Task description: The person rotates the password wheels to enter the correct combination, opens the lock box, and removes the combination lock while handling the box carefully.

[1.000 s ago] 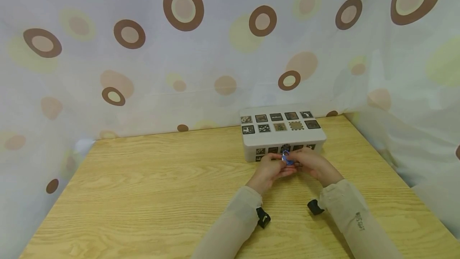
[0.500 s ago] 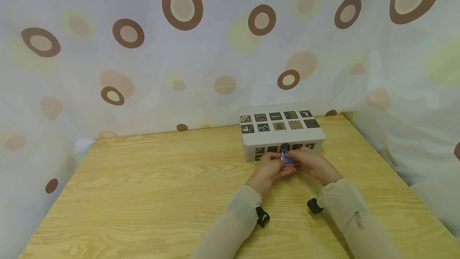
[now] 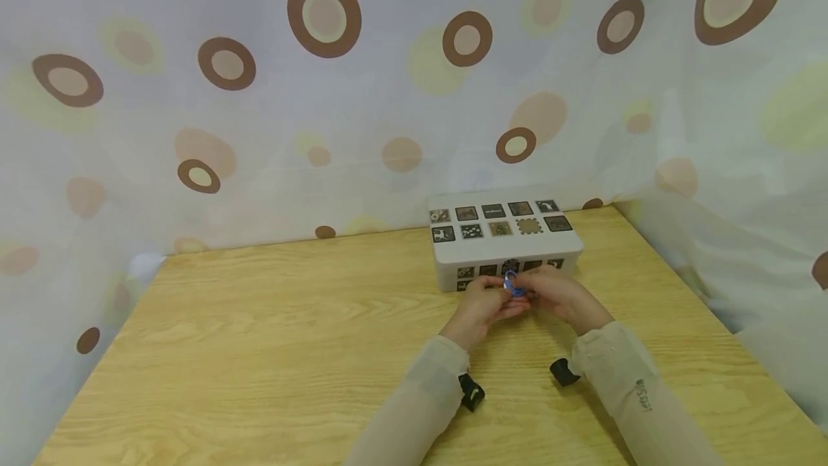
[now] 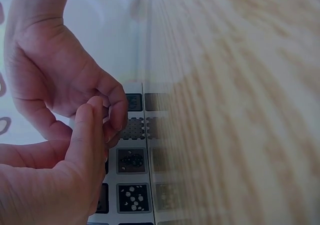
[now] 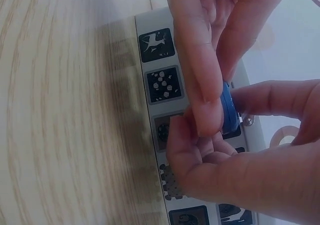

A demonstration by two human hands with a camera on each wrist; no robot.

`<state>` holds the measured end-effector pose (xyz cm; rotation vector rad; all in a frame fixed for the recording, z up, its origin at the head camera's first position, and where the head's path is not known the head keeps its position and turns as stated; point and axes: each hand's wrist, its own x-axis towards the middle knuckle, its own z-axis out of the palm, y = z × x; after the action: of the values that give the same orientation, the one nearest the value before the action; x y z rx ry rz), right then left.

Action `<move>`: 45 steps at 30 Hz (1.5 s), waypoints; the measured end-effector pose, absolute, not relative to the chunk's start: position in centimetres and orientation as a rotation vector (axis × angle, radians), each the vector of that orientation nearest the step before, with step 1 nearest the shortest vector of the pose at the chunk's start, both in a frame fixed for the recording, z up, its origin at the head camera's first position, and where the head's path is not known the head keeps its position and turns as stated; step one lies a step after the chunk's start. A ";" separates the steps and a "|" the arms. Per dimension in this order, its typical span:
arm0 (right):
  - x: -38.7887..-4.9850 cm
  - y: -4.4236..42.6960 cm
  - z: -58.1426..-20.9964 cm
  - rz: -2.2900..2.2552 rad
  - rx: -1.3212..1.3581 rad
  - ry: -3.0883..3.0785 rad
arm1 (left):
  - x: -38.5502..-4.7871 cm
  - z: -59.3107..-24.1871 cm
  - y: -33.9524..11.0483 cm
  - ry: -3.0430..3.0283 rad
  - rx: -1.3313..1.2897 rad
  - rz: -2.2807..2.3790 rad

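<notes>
Both hands meet at the front of a white box (image 3: 507, 244) decorated with dark square pictures. Between them is a small blue ring-shaped object (image 3: 513, 284), seen edge-on as a blue disc (image 5: 229, 107) in the right wrist view. The left hand (image 3: 479, 310) pinches it from the left, its other fingers extended beneath. From the right, the right hand (image 3: 569, 297) grips it with thumb and curled fingers. A small metal knob (image 5: 249, 121) on the box lies just beside the blue disc. In the left wrist view, fingers of the left hand (image 4: 55, 185) hide the blue object.
The wooden table (image 3: 259, 336) extends to the left and in front of the box. Behind and at the right hangs a white curtain (image 3: 362, 106) with brown and yellow circles. Black straps (image 3: 472, 393) show beside the sleeves.
The head view has shifted slightly, moving the whole scene a little left. Both hands keep nearly the same place and hold, while the blue object's visible outline has changed slightly.
</notes>
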<state>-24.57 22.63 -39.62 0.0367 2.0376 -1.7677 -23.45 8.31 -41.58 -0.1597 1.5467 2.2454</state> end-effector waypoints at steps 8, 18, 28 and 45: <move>-24.5 22.6 -39.9 -1.785 0.080 2.021 | -23.1 -41.7 8.3 1.541 -0.146 2.251; -24.7 22.6 -40.1 -1.744 0.098 2.039 | -23.3 -41.7 8.3 1.538 -0.153 2.240; -24.5 22.5 -39.9 -1.746 0.063 2.049 | -23.3 -41.7 8.2 1.547 -0.157 2.239; -24.6 22.6 -40.0 -1.718 0.074 2.071 | -23.4 -41.8 8.3 1.536 -0.160 2.249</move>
<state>-24.63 22.62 -40.00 0.0738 2.0713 -1.7178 -23.39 8.29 -41.78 -0.1596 1.5356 2.2492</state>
